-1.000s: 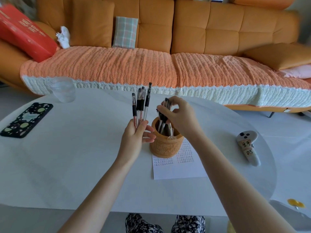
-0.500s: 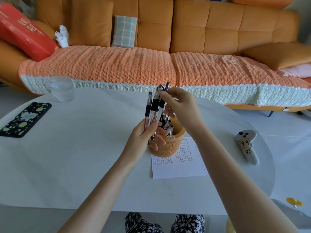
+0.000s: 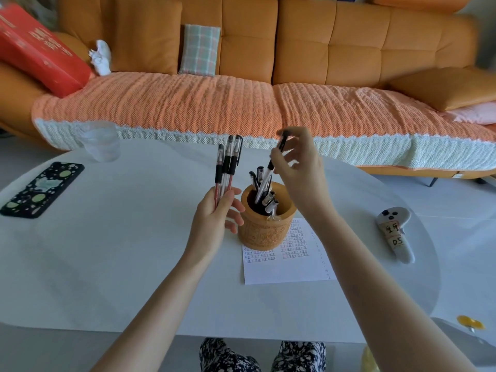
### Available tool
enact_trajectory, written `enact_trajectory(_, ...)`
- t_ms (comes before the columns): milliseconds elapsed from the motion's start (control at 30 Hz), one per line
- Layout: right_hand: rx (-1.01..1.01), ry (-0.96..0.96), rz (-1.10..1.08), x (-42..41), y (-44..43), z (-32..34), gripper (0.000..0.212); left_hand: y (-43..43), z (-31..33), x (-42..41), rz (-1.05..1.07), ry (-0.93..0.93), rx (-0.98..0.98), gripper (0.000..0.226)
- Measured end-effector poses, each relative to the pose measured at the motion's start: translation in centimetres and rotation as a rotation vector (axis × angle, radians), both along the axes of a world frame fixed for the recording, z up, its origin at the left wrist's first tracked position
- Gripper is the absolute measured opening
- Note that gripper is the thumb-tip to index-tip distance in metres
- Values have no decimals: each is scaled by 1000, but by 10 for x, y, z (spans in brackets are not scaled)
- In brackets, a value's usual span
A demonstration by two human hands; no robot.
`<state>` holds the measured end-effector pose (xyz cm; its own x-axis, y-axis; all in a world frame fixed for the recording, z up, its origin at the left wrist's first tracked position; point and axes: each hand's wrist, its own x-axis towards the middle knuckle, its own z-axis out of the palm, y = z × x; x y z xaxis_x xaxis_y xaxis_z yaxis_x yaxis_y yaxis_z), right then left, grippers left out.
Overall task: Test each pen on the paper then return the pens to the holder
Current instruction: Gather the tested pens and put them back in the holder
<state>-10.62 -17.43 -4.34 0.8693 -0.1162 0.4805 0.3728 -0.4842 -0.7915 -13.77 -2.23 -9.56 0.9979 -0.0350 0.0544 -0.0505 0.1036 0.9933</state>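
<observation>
Three pens (image 3: 226,167) stand upright in my left hand (image 3: 214,221), caps up. Thumb and fingers pinch them low on the barrels, just left of the holder (image 3: 261,232). My right hand (image 3: 300,170) pinches a fourth pen (image 3: 269,167) near its top end. Thumb and forefinger close on it, the other fingers spread loose. That pen slants, with its lower end inside the holder's mouth among the parked pens (image 3: 268,200). The holder sits on the far edge of the paper (image 3: 284,269), which lies on the white table (image 3: 120,251) and carries rows of marks.

Step in hand, as I read it: dropping this pen home.

- Let the barrel slide down along the pens leaning inside, not jab into them.
- Loosen the pinch only once the tip is deep, so nothing bounces out or rocks the holder.
- Hold the left bundle clear of the rim so clips don't snag.
- Feed the rest in singly, not as a clump.
</observation>
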Motion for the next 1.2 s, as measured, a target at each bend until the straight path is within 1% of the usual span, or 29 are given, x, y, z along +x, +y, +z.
enact_trajectory(67, -132, 86, -21, 0, 0, -6, 17, -2, 1, -1, -29, 4, 0, 17)
enact_trajectory(100, -147, 119, -27, 1, -1, -8, 18, -2, 1, -1, -40, 3, 2, 18)
enact_trajectory(200, -78, 144, -39, 1, -3, -8, 30, -3, 3, -2, -81, -7, -6, 19)
enact_trajectory(267, -11, 144, -30, 1, -3, -1, 35, -4, 6, -3, -116, -10, -25, 18)
enact_trajectory(433, 154, 183, 104, 5, 6, 14, 34, -9, 14, -4, -190, -25, -25, 20)
enact_trajectory(600, 215, 221, 126, 5, 8, 12, 24, -9, 17, -7, -215, -26, -13, 23)
enact_trajectory(700, 214, 260, 172, 3, 5, 10, 31, -8, 17, -9, -237, -32, 15, 26)
enact_trajectory(800, 226, 223, 184, 2, 3, 7, 36, -9, 17, -8, -235, -50, 3, 24)
enact_trajectory(900, 349, 166, 137, 2, -2, 9, 28, -6, 17, -4, -158, -54, -5, 21)
enact_trajectory(1000, 454, 59, 17, 2, -18, 17, 19, 0, 15, 0, -75, -16, -45, 20)
enact_trajectory(1100, 401, -43, -106, 3, -33, 21, 14, 3, 11, 2, -32, 0, -12, 20)
enact_trajectory(1200, 266, -40, -172, 5, -38, 14, 18, -1, 8, 2, -33, 3, 49, 21)
